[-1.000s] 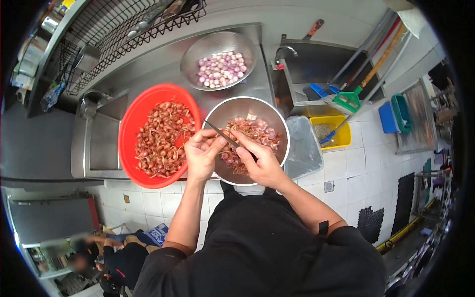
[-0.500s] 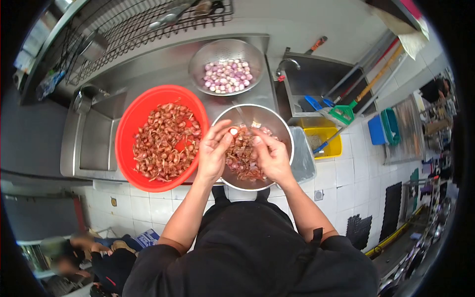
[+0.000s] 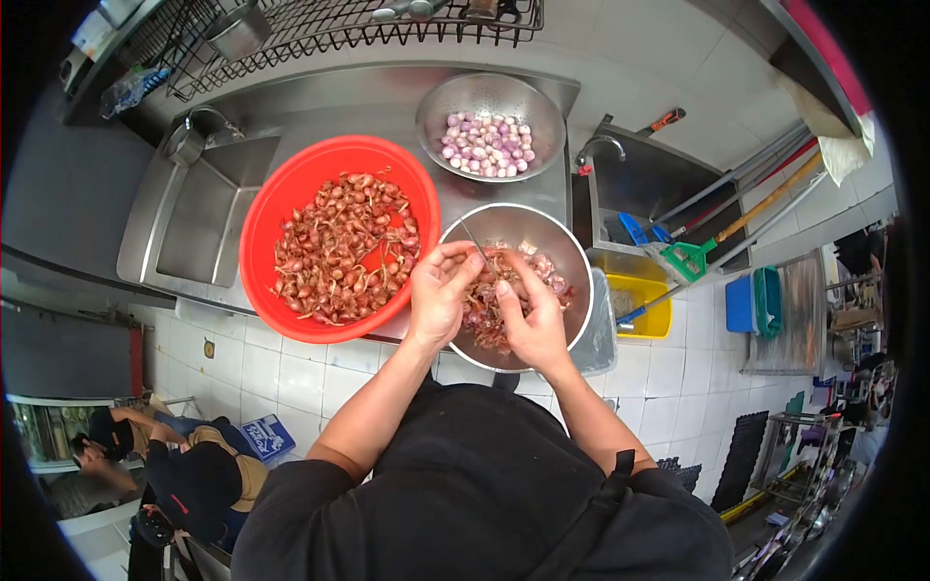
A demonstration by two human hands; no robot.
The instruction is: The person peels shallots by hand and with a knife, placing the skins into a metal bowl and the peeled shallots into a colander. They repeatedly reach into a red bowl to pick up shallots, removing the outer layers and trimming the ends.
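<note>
My left hand (image 3: 443, 295) is closed, fingertips pinched over the left side of a metal bowl (image 3: 579, 261). The shallot in its fingers is almost wholly hidden now. My right hand (image 3: 533, 320) holds a small knife (image 3: 473, 234), its thin blade pointing up and left past my left fingertips. Beneath both hands, reddish-brown shallot skins and scraps (image 3: 486, 324) lie in the bowl. To the left, a red basin (image 3: 254, 237) holds many unpeeled shallots (image 3: 344, 247). Peeled, purple-white shallots (image 3: 487, 145) sit in a metal colander (image 3: 544, 116) behind the bowl.
A steel sink (image 3: 208, 228) is at the left, with a second sink (image 3: 649, 184) at the right. Long-handled brooms and a green dustpan (image 3: 688, 259) lean near a yellow bucket (image 3: 651, 308). A wire rack (image 3: 358, 24) hangs above. Other people (image 3: 199, 474) are at lower left.
The view has shifted, so the counter and bowls appear farther right. Both hands stay over the bowl. The shallot's white end, visible earlier at my left fingertips, is now hidden.
</note>
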